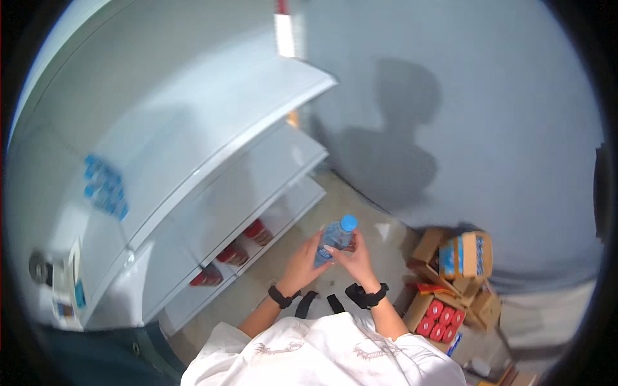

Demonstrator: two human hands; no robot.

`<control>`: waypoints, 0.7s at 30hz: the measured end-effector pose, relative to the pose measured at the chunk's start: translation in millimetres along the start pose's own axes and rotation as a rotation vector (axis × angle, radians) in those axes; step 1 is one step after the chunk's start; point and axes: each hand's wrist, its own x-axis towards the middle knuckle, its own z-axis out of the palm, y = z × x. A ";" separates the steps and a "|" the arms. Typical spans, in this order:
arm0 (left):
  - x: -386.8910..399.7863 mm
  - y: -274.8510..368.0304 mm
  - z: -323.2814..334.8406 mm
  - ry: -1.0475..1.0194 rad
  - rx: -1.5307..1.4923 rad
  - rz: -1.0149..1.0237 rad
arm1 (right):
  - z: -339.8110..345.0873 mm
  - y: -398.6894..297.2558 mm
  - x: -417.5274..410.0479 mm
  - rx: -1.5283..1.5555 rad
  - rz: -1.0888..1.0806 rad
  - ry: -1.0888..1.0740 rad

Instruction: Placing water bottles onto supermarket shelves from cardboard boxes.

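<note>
A clear plastic water bottle (335,235) with a blue cap is held in front of my chest, its cap tilted up and away to the right. My left hand (300,263) grips the bottle's left side and lower end. From the right, my right hand (356,258) grips it too, with the thumb lying across the label. Both wrists wear black straps. Beyond my left hand stands a white shelf unit (227,140). Several blue-capped bottles (105,186) are grouped on its top shelf at the far left.
Red-lidded packages (232,254) sit on the lowest shelf. To the right on the floor, a cardboard box (419,309) holds several red-topped cans (439,319). Behind it, another open box (429,253) holds a blue and orange carton (463,256). A grey curtain-like wall (507,120) rises beyond.
</note>
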 end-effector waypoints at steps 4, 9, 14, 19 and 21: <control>-31.9 -50.0 -97.0 0.176 0.050 -0.067 | 109.4 -33.7 36.8 -0.027 -0.118 -0.241; -89.0 -88.0 -199.0 0.475 0.153 -0.276 | 245.8 -77.6 50.8 -0.035 -0.369 -0.564; -132.2 -116.4 -275.0 0.859 0.241 -0.354 | 357.7 -109.1 39.6 0.111 -0.468 -0.784; -142.6 -138.8 -329.7 1.056 0.113 -0.326 | 413.9 -121.6 33.0 -0.039 -0.763 -0.887; -137.2 -151.5 -343.3 1.117 0.075 -0.293 | 426.9 -121.6 38.4 -0.089 -0.837 -0.901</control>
